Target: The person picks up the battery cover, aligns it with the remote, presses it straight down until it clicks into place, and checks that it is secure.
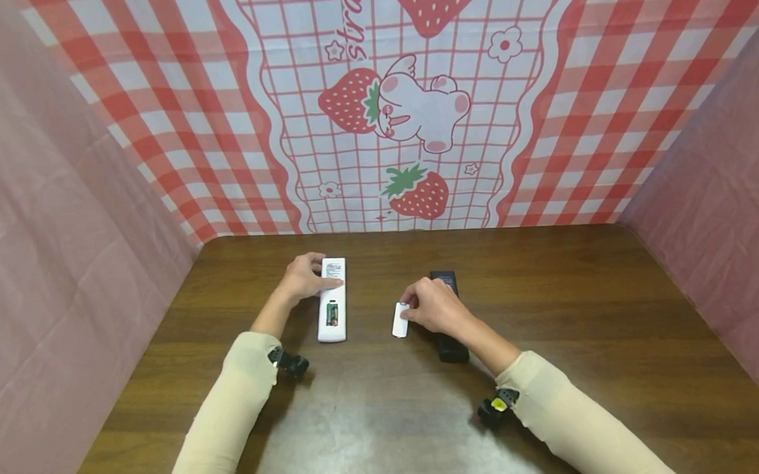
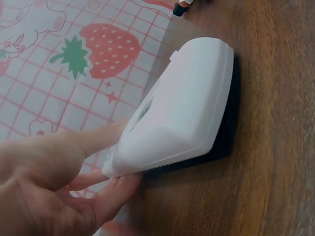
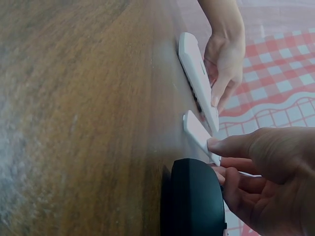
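A white remote control (image 1: pixel 332 295) lies back side up, its battery compartment uncovered and showing batteries (image 1: pixel 332 315). My left hand (image 1: pixel 303 276) grips its far end, thumb across the back and fingers along the left edge. In the left wrist view the near end of the remote (image 2: pixel 187 98) faces the camera, close to the tabletop. My right hand (image 1: pixel 435 304) pinches a small white battery cover (image 1: pixel 399 321) between thumb and fingers, to the right of the remote. In the right wrist view the cover (image 3: pixel 198 132) is tilted, apart from the remote.
A black remote control (image 1: pixel 453 348) lies on the wooden table (image 1: pixel 375 421), partly hidden under my right hand and wrist. A checked strawberry-print cloth (image 1: pixel 413 122) hangs behind the table's far edge. Pink cloths (image 1: pixel 66 208) border both sides.
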`<move>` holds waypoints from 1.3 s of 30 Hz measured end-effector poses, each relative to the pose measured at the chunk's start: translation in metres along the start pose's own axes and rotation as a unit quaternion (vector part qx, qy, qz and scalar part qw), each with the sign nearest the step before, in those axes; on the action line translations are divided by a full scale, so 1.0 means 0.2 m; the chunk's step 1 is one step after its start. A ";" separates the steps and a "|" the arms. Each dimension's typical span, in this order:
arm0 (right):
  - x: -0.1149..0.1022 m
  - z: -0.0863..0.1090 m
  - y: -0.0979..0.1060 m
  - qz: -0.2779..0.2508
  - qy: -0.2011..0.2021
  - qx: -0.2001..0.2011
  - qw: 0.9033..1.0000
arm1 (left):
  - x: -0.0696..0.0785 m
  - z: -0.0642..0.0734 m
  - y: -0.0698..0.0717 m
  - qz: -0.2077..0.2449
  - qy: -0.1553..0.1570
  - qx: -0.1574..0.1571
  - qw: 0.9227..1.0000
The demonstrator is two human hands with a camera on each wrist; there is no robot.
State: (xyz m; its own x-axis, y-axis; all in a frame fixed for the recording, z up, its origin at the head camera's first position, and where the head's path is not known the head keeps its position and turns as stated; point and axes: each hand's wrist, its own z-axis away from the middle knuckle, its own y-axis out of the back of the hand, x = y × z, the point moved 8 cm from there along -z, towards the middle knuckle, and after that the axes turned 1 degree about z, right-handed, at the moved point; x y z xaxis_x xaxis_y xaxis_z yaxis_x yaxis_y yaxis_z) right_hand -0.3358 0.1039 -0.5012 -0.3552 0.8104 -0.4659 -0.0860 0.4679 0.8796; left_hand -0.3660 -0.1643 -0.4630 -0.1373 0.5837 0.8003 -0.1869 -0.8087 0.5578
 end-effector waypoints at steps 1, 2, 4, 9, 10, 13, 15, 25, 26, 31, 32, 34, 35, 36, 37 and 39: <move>0.00 0.00 0.00 -0.001 -0.001 0.000 1.000 | 0.00 0.01 0.00 0.000 0.002 -0.002 1.000; 0.00 0.00 0.00 -0.002 -0.001 -0.001 1.000 | 0.01 0.01 0.00 0.002 0.004 -0.003 1.000; 0.00 0.00 0.00 -0.005 -0.002 -0.003 1.000 | 0.01 0.01 0.00 0.005 0.008 -0.005 1.000; 0.00 0.01 0.00 -0.009 -0.001 -0.009 1.000 | 0.00 0.00 0.00 0.033 0.011 -0.010 0.999; 0.00 0.01 0.00 -0.009 0.000 -0.009 1.000 | 0.00 0.00 0.00 0.038 0.010 -0.011 0.999; 0.00 0.01 0.00 -0.007 0.003 -0.012 1.000 | -0.01 0.00 0.00 0.049 0.007 -0.015 0.999; 0.00 0.01 -0.01 -0.006 0.005 -0.013 1.000 | -0.01 0.00 0.00 0.052 0.005 -0.017 0.998; 0.01 0.00 0.00 -0.017 0.013 0.006 1.000 | -0.01 0.00 0.00 0.056 -0.008 -0.014 0.998; 0.01 0.00 0.00 -0.018 0.013 0.005 1.000 | -0.01 0.00 0.00 0.057 -0.009 -0.015 0.998; 0.02 0.00 0.00 -0.024 0.007 0.000 1.000 | -0.02 0.00 0.00 0.062 -0.010 -0.015 0.998; 0.02 0.00 0.00 -0.025 0.006 0.000 1.000 | -0.02 -0.01 0.00 0.064 -0.011 -0.016 0.998; 0.02 0.00 0.00 -0.025 0.008 0.000 1.000 | -0.02 -0.01 0.00 0.068 -0.012 -0.017 0.997; 0.02 0.00 0.00 -0.025 0.008 0.000 1.000 | -0.02 -0.01 0.00 0.070 -0.012 -0.018 0.997; 0.02 0.00 0.00 -0.025 0.010 0.000 1.000 | -0.02 -0.01 0.00 0.072 -0.012 -0.019 0.997; 0.02 0.00 0.00 -0.024 0.012 -0.001 1.000 | -0.02 -0.01 0.00 0.074 -0.013 -0.019 0.997; 0.01 0.01 0.00 -0.022 0.016 -0.001 1.000 | -0.02 -0.01 0.00 0.078 -0.013 -0.020 0.997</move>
State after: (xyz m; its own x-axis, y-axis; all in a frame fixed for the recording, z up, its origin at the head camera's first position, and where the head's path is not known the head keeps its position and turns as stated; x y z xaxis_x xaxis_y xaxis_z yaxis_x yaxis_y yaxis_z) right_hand -0.3359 0.1068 -0.5024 -0.3804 0.7771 -0.5014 -0.1049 0.5024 0.8583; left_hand -0.3664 -0.1667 -0.4675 -0.1423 0.4494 0.8819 -0.2037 -0.8852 0.4182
